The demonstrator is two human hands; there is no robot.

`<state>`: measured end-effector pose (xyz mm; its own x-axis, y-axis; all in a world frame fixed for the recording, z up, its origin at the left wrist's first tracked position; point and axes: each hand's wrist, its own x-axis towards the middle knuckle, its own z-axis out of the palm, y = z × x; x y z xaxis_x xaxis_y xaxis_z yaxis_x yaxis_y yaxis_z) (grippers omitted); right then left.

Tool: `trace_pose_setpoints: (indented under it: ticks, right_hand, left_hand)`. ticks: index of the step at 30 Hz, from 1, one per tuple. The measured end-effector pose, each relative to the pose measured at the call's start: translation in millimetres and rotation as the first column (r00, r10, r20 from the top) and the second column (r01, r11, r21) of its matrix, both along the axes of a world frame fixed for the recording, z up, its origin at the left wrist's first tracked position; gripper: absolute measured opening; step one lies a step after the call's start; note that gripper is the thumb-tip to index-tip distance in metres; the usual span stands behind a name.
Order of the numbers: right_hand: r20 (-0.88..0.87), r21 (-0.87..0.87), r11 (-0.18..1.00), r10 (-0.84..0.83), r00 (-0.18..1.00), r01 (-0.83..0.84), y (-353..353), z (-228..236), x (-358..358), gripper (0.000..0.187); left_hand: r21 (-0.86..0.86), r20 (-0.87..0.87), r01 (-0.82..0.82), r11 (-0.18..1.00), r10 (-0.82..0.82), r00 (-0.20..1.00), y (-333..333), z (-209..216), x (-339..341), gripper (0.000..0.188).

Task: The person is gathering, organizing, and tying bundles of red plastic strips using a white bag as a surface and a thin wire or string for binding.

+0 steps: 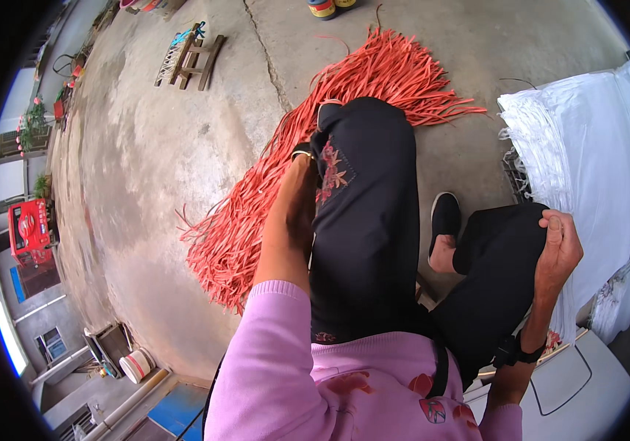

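My left forearm (283, 220) reaches down along the outer side of my left leg, with a band at the wrist (302, 151). Beyond that wrist my left hand is hidden behind the black trouser leg, close to a long bundle of flat red strips (245, 224). The strips lie on the floor and fan out past my left foot. My right hand (559, 246) rests against my right knee (510, 228), its fingers curled in. Whether it pinches the trouser cloth or anything else does not show.
White sheeting (602, 140) with a frayed edge is piled at the right. A small wooden stool (191, 62) stands on the concrete at the far left. Cans (322, 9) sit at the far edge. A white bucket (137, 364) and a red vehicle (30, 229) are at the left.
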<state>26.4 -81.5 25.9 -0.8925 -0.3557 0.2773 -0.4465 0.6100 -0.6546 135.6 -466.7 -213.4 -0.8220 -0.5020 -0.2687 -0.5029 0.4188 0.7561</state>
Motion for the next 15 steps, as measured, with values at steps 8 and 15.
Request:
trace_pose_setpoints:
  ticks: [8,15]
  right_hand:
    - [0.097,0.388,0.905,0.149,0.984,-0.175,-77,-15,-14,0.015]
    - [0.603,0.57,0.199,0.557,0.571,-0.797,-181,-162,-36,0.013]
  left_hand:
    - [0.006,-0.221,0.248,0.969,-0.24,0.945,-30,47,-5,0.046]
    - [-0.194,-0.536,0.604,0.773,-0.599,0.595,-49,83,-32,0.047]
